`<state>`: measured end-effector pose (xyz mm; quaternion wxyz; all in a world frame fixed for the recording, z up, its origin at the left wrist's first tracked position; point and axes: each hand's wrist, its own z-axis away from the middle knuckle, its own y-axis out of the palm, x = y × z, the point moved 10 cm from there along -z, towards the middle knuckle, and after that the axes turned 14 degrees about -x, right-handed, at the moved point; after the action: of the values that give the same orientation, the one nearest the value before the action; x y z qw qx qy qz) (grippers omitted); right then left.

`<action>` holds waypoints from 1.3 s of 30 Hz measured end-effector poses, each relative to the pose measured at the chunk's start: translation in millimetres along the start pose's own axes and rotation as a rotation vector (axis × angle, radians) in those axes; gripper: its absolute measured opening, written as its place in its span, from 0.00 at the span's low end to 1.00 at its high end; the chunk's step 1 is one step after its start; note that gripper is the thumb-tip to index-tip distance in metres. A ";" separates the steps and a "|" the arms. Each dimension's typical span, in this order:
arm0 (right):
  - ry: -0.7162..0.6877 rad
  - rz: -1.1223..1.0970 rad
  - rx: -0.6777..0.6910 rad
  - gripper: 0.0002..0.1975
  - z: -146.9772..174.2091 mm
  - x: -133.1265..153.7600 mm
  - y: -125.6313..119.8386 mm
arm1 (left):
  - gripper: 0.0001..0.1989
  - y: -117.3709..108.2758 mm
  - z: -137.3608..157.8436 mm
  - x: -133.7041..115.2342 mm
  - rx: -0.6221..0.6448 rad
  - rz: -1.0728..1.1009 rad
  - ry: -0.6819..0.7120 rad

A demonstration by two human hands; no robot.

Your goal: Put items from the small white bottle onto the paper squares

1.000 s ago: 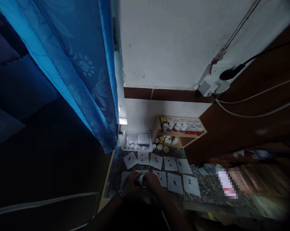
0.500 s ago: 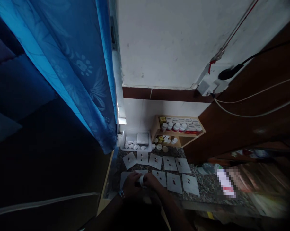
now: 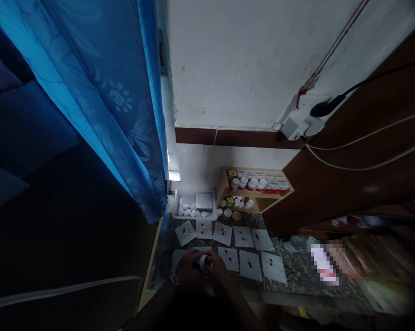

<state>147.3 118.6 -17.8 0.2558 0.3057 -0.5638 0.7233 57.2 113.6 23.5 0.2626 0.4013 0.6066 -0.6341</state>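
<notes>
Head camera, dim counter: from my remote station I see both hands meet over a small white bottle [image 3: 202, 262] at the near edge of the speckled counter [image 3: 297, 266], just in front of the paper squares [image 3: 250, 265] laid out in two rows. The left hand [image 3: 187, 269] wraps the bottle's dark end, fingers curled around it; the right hand [image 3: 217, 266] closes on its white cap end, fingers pressed against it. Compared with a second ago, the hands sit almost where they were, and the bottle is a touch more exposed between them, so I judge the grip is being worked rather than moved. Each square carries small dark pills. Behind the squares, a white tray [image 3: 193, 215] holds white pieces, and right of the tray a wooden shelf [image 3: 258, 191] holds bottles. A blue curtain [image 3: 100, 105] hangs left of the tray.
</notes>
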 end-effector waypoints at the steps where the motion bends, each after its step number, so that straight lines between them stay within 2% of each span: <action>1: -0.014 -0.044 -0.030 0.12 1.1 0.3 -3.4 | 0.26 1.4 0.5 -2.1 0.003 0.015 -0.006; 7: -0.040 -0.161 -0.192 0.11 9.3 -0.4 -23.0 | 0.26 11.2 2.0 -7.9 -0.033 0.097 -0.013; 11: -0.021 -0.252 -0.367 0.12 17.6 -10.0 -50.2 | 0.26 18.0 -2.2 -5.6 -0.049 0.092 -0.022; 14: 0.098 -0.242 -0.478 0.15 16.2 -51.4 -82.8 | 0.27 18.6 -5.2 -3.5 -0.060 0.059 -0.054; 17: 0.257 -0.067 -0.550 0.18 1.3 -115.6 -123.9 | 0.27 15.0 -5.4 -4.6 -0.078 0.061 -0.069; 20: 0.402 0.322 -0.451 0.17 -26.6 -176.4 -149.1 | 0.26 11.6 -2.0 -1.9 -0.093 0.072 -0.078; 21: 0.439 0.375 -0.430 0.16 -36.2 -191.7 -154.1 | 0.26 10.9 -0.3 1.0 -0.099 0.071 -0.086; 24: 0.482 0.440 -0.375 0.13 -62.7 -217.8 -155.2 | 0.27 8.7 5.1 13.6 -0.132 0.071 -0.116; 28: 0.461 0.472 -0.322 0.12 -79.8 -225.5 -146.1 | 0.28 6.3 10.1 28.3 -0.173 0.072 -0.162; 33: 0.417 0.490 -0.309 0.13 -78.9 -224.8 -146.1 | 0.29 2.8 9.7 33.3 -0.195 0.075 -0.207; 39: 0.432 0.443 -0.345 0.12 -69.8 -235.5 -155.9 | 0.29 -1.9 1.9 24.1 -0.237 0.125 -0.201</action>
<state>408.6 216.9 -99.4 0.2538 -0.0319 -0.6631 0.7035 42.2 115.6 4.5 0.4062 0.3389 0.6217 -0.5776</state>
